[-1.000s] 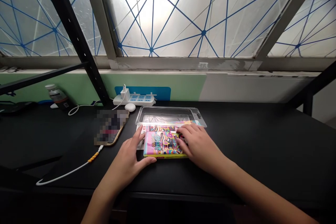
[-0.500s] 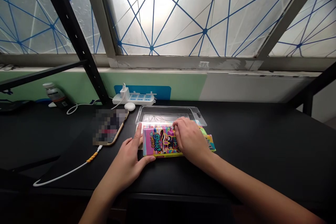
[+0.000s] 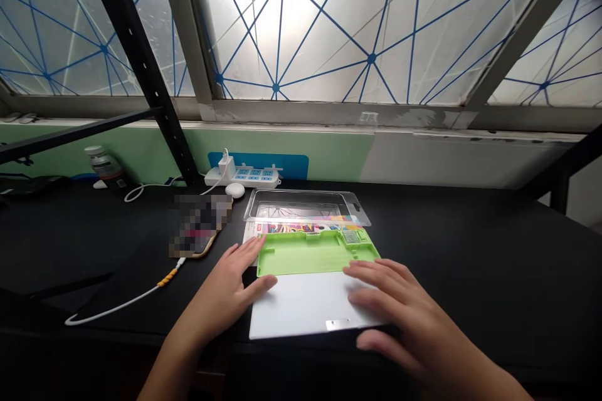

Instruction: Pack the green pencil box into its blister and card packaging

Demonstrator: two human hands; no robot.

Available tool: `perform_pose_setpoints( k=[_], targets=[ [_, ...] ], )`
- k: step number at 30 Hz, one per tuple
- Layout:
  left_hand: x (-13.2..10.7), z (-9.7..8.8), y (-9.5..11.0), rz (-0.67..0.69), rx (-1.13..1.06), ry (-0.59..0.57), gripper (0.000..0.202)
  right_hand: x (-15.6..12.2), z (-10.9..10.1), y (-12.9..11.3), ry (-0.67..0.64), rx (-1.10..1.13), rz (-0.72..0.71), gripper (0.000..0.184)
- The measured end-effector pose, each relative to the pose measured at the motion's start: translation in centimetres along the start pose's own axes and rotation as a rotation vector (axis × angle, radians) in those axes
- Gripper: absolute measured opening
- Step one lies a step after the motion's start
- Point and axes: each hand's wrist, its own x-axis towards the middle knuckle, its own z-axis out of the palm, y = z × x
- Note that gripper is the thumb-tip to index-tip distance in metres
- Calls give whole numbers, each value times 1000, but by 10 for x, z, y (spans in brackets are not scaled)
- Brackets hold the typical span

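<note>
Head view — open plastic case point(image 3: 315, 282), green tray point(image 3: 317, 254) above white lid point(image 3: 301, 307), lies flat on black desk point(image 3: 470, 263). Right hand point(image 3: 404, 319) rests spread on lid, left hand point(image 3: 219, 294) open at case's left edge — neither grip clamped. Printed sleeve point(image 3: 301, 227) and clear blister tray point(image 3: 305, 205) just behind.

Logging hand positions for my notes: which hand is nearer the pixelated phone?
Left: the left hand lies just below and right of the pixelated phone; the right hand lies far right of it, on the white panel.

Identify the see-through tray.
The clear plastic tray at the back, nearest the power strip; the green tray in front of it is opaque.
</note>
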Motion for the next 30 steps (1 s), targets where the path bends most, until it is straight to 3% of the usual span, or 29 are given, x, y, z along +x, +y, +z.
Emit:
perform_pose_setpoints(
  k=[4,5,6,10,12,18,25,30],
  targets=[
    [0,4,0,-129,1,17,83,-25,-3,40,-202,114,372,102],
    [0,5,-1,-138,-6,31,83,-28,-3,47,-234,139,442,111],
    [0,6,-2,-139,-13,46,81,-31,-2,53,-256,160,488,110],
    [0,5,-3,-89,-88,79,72,-33,3,60,-218,188,526,65],
    [-1,3,-3,-54,-172,80,72,-34,5,58,-175,191,520,57],
    [-6,2,-4,-63,-288,78,88,-33,7,55,-68,193,588,52],
    [-3,4,-7,-21,-279,97,90,-31,11,55,-25,222,643,68],
    [-4,10,-1,-3,-85,161,90,-30,12,54,3,154,596,63]
  ],
)
